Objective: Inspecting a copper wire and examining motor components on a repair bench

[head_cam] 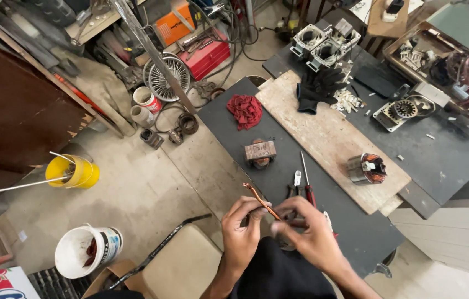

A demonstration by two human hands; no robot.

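Observation:
Both hands meet low in the middle of the head view, over the near edge of a dark workbench [229,119]. My left hand [244,227] and my right hand [306,230] pinch a thin copper wire strand [258,195] that sticks up and to the left from between the fingers. Just beyond my hands lie pliers [296,182] and a red-handled screwdriver [307,182] on the bench. A small copper-wound transformer [260,152] stands farther up the bench. A motor stator with copper windings [366,168] rests on a pale wooden board [323,133].
A red rag [245,109] and black gloves [317,87] lie farther back. Metal motor housings [323,44] and parts crowd the bench's far right. On the concrete floor stand a yellow bucket [74,171], a white bucket [88,250], a wire fan guard [165,75] and a red toolbox [209,55].

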